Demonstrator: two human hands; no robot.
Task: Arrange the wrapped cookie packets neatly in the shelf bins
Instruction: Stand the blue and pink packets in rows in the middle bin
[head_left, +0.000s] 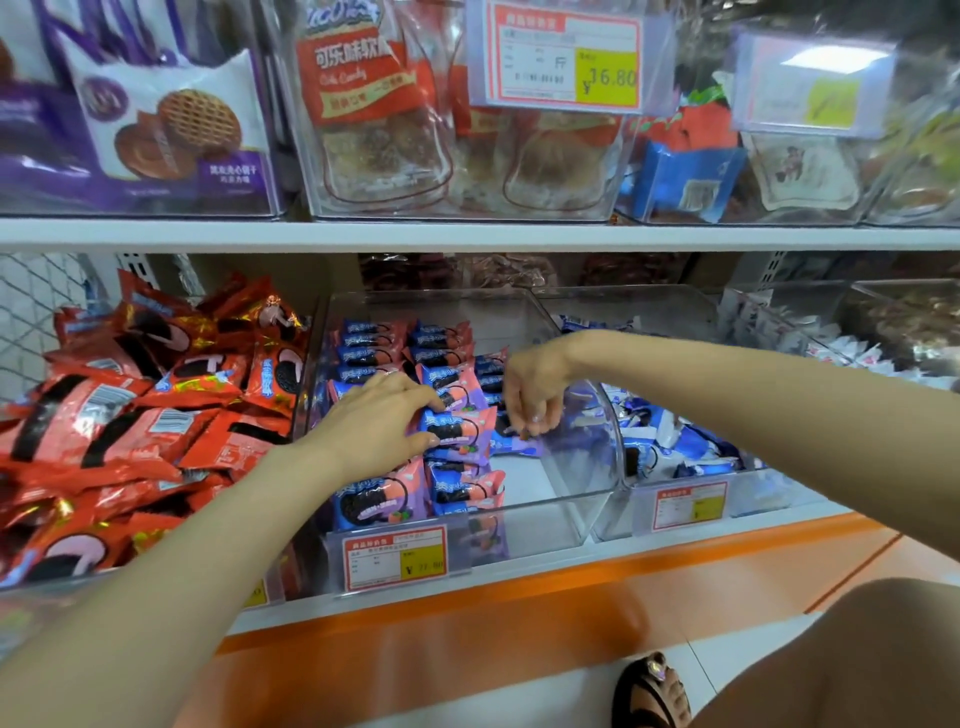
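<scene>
A clear plastic bin (561, 519) on the lower shelf holds rows of blue, pink and purple wrapped cookie packets (379, 343). My left hand (379, 421) lies over the stacked packets in the bin's left half, its fingers and thumb gripping the edge of one packet (457, 428). My right hand (535, 389) reaches down into the bin's right half, fingers curled, pinching the end of another blue and purple packet (519, 444) that lies on the bin floor.
A heap of red cookie packets (145, 410) fills the bin to the left. A bin of blue and white packets (675, 441) stands to the right. Price tags (397, 556) hang on the bin fronts. The upper shelf (467, 234) overhangs closely. My sandalled foot (652, 691) is below.
</scene>
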